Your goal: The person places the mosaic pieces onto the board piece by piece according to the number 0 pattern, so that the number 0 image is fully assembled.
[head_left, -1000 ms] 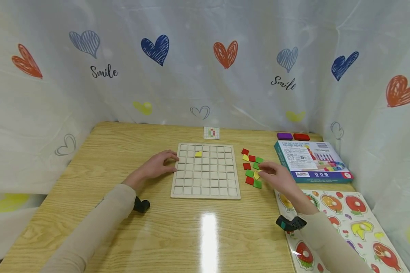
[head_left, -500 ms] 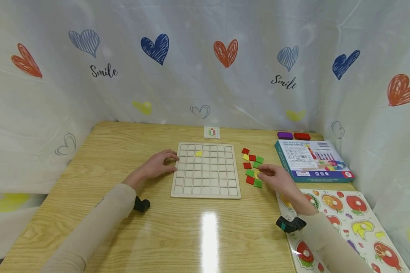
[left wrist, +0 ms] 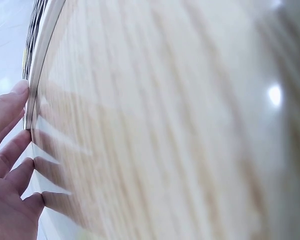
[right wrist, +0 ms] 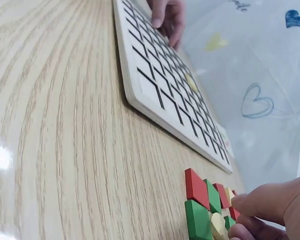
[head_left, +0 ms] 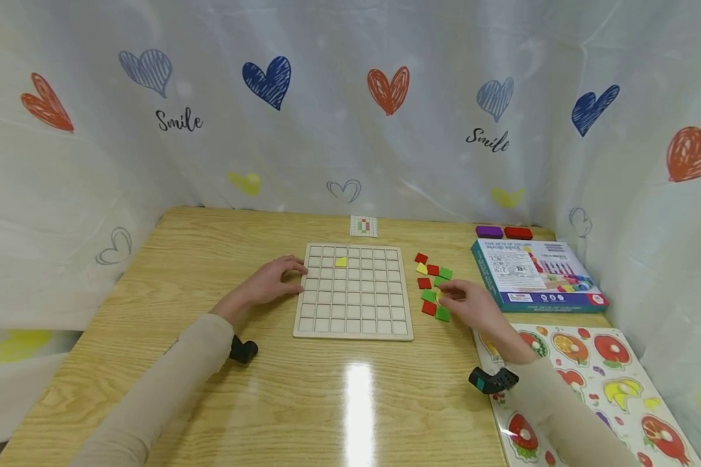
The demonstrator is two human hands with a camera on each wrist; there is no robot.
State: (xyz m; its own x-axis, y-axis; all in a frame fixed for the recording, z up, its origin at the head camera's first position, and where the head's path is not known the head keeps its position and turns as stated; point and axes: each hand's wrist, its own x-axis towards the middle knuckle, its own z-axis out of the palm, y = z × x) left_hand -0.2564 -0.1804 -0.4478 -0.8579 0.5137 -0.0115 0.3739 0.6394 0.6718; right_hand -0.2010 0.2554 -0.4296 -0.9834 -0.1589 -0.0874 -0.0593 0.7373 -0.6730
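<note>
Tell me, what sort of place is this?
Probably a small play or learning corner, though I can't be sure. The signs are the wooden grid board with its coloured tiles, the fruit-picture board, and the pale curtain printed with hearts and "Smile".

A wood-grained worktop (head_left: 280,408) is bordered at back and sides by a pale, creased curtain (head_left: 321,130), printed with coloured hearts (head_left: 388,91) and "Smile" lettering (head_left: 178,120); bright glare (head_left: 359,415) is reflected in the wood.
</note>
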